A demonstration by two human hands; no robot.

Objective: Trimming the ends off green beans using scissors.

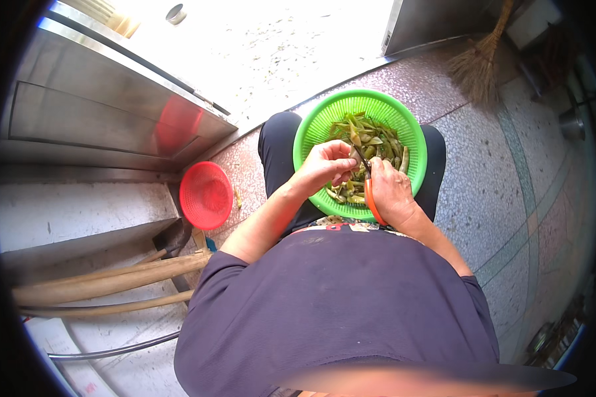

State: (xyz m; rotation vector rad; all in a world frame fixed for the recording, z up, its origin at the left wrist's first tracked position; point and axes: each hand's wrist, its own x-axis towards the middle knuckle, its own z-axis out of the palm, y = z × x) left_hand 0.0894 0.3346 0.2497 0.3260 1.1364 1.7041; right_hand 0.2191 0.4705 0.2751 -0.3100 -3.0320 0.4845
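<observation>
A green plastic colander (pixel 305 129) rests on my lap, with green bean pods (pixel 377 141) in it, some whole and some in strips or pieces. Above the pods, my right hand (pixel 392 191) grips a pair of scissors (pixel 370 198) with orange handles and dark blades. The blades point towards my left hand (pixel 330 166), whose thumb and fingers pinch something small and pale, perhaps a piece of pod. It is partly hidden by the fingers, so its kind cannot be told.
A red plastic basket (pixel 206 196) stands on the speckled floor at the left, below a metal door (pixel 94 114). Wooden poles (pixel 114 283) lie at the lower left. A straw broom (pixel 477 67) is at the upper right. Beyond the threshold, a metal bowl (pixel 176 15) and scattered bits lie on bright ground.
</observation>
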